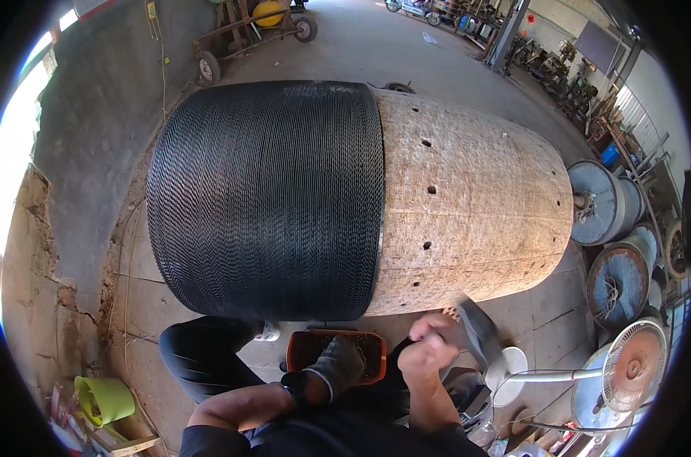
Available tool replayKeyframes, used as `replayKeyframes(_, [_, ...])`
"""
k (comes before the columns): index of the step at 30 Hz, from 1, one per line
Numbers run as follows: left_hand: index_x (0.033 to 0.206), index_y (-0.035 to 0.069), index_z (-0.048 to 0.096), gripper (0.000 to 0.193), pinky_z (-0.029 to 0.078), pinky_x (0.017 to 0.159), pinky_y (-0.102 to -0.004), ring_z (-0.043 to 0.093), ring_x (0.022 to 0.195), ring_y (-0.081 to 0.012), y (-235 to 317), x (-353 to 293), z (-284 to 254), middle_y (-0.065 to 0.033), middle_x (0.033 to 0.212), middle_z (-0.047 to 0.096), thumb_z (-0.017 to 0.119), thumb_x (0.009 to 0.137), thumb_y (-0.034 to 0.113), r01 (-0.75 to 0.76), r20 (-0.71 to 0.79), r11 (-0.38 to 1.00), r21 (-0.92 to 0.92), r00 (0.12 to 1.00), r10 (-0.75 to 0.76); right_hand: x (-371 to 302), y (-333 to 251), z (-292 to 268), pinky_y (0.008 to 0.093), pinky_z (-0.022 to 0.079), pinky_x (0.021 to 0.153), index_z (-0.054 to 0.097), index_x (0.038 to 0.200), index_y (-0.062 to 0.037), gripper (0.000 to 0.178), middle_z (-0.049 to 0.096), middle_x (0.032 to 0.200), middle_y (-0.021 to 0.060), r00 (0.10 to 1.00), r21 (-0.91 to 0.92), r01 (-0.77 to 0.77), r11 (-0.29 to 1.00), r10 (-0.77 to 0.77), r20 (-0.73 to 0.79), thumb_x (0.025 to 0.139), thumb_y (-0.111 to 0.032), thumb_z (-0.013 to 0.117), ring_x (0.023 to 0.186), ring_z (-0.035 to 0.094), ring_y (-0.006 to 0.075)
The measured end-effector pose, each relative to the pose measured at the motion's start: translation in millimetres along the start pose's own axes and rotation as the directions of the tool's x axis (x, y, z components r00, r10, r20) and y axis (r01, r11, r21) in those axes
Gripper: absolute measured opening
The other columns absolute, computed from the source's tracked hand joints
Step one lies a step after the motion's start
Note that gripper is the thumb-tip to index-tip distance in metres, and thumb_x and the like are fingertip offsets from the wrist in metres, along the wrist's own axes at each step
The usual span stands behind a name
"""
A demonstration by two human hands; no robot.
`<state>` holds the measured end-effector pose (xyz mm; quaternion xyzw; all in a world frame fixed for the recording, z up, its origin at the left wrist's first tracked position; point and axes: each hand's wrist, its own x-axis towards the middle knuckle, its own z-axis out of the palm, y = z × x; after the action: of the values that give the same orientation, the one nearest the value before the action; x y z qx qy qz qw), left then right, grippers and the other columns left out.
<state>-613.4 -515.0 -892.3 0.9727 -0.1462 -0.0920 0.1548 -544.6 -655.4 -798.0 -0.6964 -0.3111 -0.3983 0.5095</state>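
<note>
A large drum [475, 198] lies across the view in front of me. Black, densely ridged rows [269, 198] cover its left part; its right part is bare, pale, wood-like material with several dark holes. My left hand [336, 367], in a grey glove, reaches into an orange-rimmed tub [381, 349] between my legs. Its fingers point down into the tub's dark contents and do not show clearly. My bare right hand [429, 350] is closed just below the drum's lower edge, right of the tub. Beside its fingers is a dark, flat thing [479, 333], smeared by motion.
A white bucket [511, 375] and a round-caged fan [633, 367] stand to my right, with metal drums [620, 282] beyond. A lime-green bin [105, 400] is at lower left. A wheeled cart [246, 30] stands past the drum, near the grey wall [102, 122].
</note>
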Motion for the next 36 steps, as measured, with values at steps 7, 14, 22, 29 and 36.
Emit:
replayKeyframes(7, [0.092,0.001,0.071,0.025,0.055,0.071,-0.0482,0.070,0.079,-0.0348,-8,-8,-1,-0.0184,0.087,0.071,0.055,0.095,0.020,-0.238,-0.182,0.965,0.113,0.949,0.256,-4,-28,-6,0.0226,0.036,0.048,0.050,0.102,-0.0009,0.031,0.052,0.069,0.0046,0.959,0.104,-0.284,0.953,0.280,0.049,0.109,-0.030,0.041,0.052,0.044,0.0134])
replayKeyframes(14, [0.092,0.004,0.069,0.026,0.050,0.057,-0.0430,0.065,0.068,-0.0286,-23,-1,-48,-0.0140,0.080,0.066,0.055,0.096,0.025,-0.438,-0.450,0.848,0.298,0.719,0.530,-11,-2,-4,0.0340,0.044,0.049,0.054,0.106,0.0041,0.021,0.060,0.066,0.0128,0.863,-0.372,-0.346,0.861,0.448,0.234,0.103,-0.017,0.051,0.053,0.061,0.0279])
replayKeyframes(22, [0.112,0.008,0.067,0.044,0.049,0.086,-0.0552,0.061,0.096,-0.0305,-78,37,-190,-0.0097,0.106,0.056,0.074,0.069,0.006,0.011,-0.868,0.926,0.377,0.353,0.349,-21,5,8,0.0380,0.050,0.054,0.055,0.107,0.0043,0.018,0.060,0.068,0.0164,0.795,-0.441,-0.394,0.806,0.540,0.276,0.100,-0.012,0.055,0.057,0.065,0.0334])
replayKeyframes(29, [0.124,0.008,0.063,0.055,0.046,0.093,-0.0534,0.057,0.107,-0.0324,-77,42,-195,-0.0111,0.116,0.052,0.069,0.070,0.006,0.099,-0.857,0.911,0.401,0.391,0.335,-15,5,-8,0.0310,0.041,0.049,0.053,0.108,0.0006,0.021,0.054,0.075,0.0112,0.997,0.036,-0.073,0.997,0.072,0.017,0.103,-0.020,0.053,0.058,0.051,0.0222])
replayKeyframes(36, [0.123,0.010,0.063,0.050,0.049,0.089,-0.0435,0.059,0.101,-0.0312,-43,38,-182,-0.0100,0.106,0.059,0.065,0.077,-0.010,0.038,-0.903,0.949,0.313,0.323,0.284,-56,16,-13,0.0535,0.048,0.054,0.052,0.102,0.0001,0.022,0.061,0.071,0.0288,0.773,-0.307,-0.550,0.777,0.612,0.165,0.101,-0.021,0.059,0.066,0.062,0.0504])
